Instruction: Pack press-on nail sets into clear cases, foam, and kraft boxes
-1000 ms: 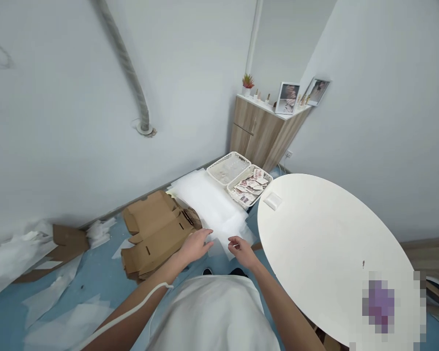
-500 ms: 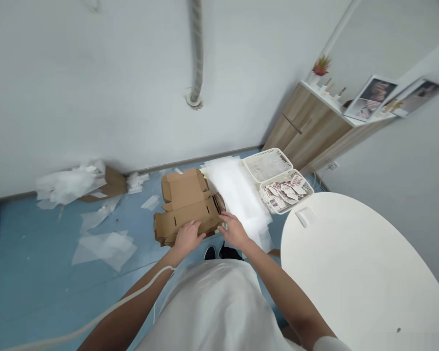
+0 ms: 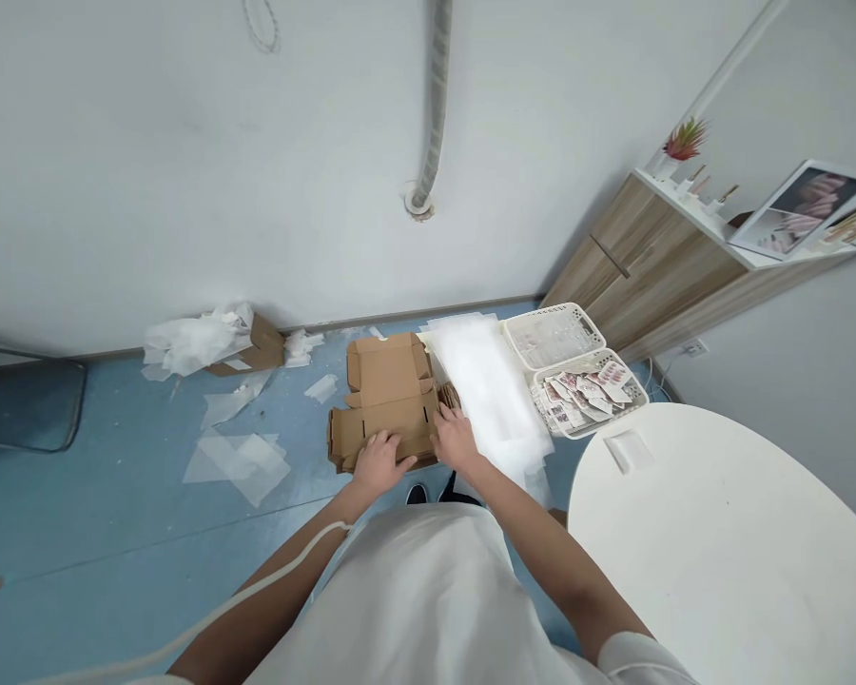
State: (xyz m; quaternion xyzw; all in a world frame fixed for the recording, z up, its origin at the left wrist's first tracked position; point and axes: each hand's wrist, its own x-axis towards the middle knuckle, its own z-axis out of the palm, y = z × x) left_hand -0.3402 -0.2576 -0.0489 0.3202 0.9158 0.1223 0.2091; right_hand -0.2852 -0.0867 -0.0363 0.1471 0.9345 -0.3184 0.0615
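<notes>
A flattened brown cardboard box point(image 3: 389, 373) lies on top of a stack of similar ones, its flaps and slots facing up. My left hand point(image 3: 379, 460) rests on its near edge, fingers stretched over the cardboard and thumb apart. At the right side of the same box, my right hand point(image 3: 455, 438) has its fingers curled over the edge; the fingertips are partly hidden. Just right of the stack lie white foam sheets point(image 3: 481, 381), overlapping one another.
Two white plastic baskets stand beyond the sheets: one holds clear pieces point(image 3: 553, 335), the other printed cards point(image 3: 589, 390). A round white table point(image 3: 713, 514) is at right, before a wooden cabinet point(image 3: 649, 247). Foam scraps point(image 3: 239, 466) and an open carton point(image 3: 257, 347) are left.
The view has shifted, so the scene sits farther right. My right hand has moved over the box's right edge, its fingers now more curled. My left hand stays on the near edge.
</notes>
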